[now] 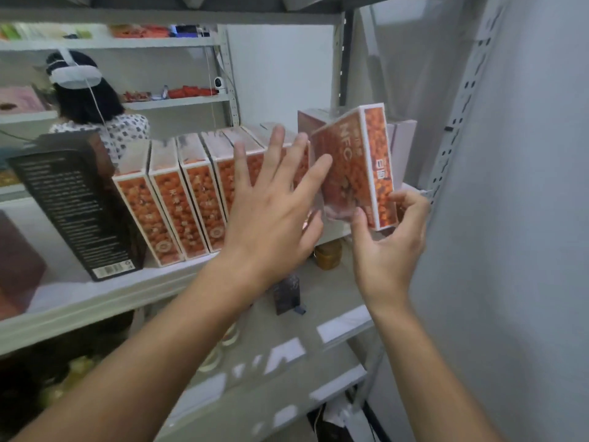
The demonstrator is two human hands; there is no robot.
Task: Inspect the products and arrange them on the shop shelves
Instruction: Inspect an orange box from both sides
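Several orange berry-print boxes [178, 205] stand in a row on the white shelf [95, 301]. My left hand [274, 205] is spread flat, fingers apart, against the right end of that row. One more orange box marked NFC [360, 161] is tilted at the right end of the row, and my right hand [389, 247] pinches its lower edge between thumb and fingers. Pale pink boxes [403, 145] stand behind it.
A tall black box [73, 202] leans at the left end of the row, with a dark red box [16, 266] beside it. A jar [328, 252] and a small dark box [287, 293] sit on the lower shelf. A person in a headset [83, 97] stands beyond. A perforated upright [459, 106] borders the right.
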